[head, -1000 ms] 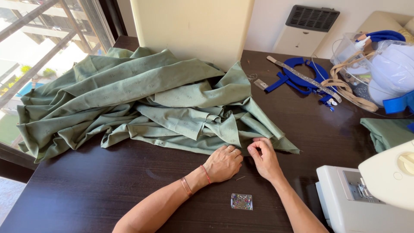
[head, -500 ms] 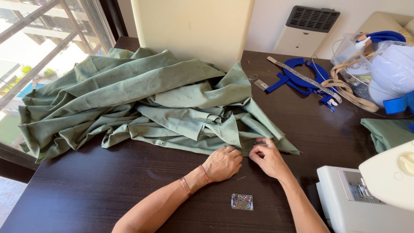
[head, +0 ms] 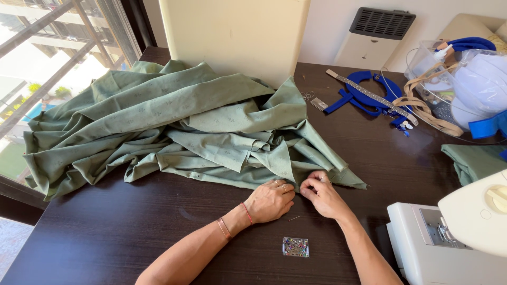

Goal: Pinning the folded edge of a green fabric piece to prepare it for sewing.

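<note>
You are working at a dark wooden desk (head: 105, 232) beside a window. Your left hand (head: 270, 200) and right hand (head: 323, 194) are pinching the green fabric (head: 174, 126) edge with closed fingers, a pin box (head: 296, 247) lying near.

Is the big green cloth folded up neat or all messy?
Messy. The green cloth lies bunched in loose, crumpled folds across the dark table, not stacked flat.

Sage-green fabric (head: 174, 126) with a faint, perhaps floral, motif lies on the dark brown bench (head: 105, 232), beside blue straps (head: 364, 97).
</note>
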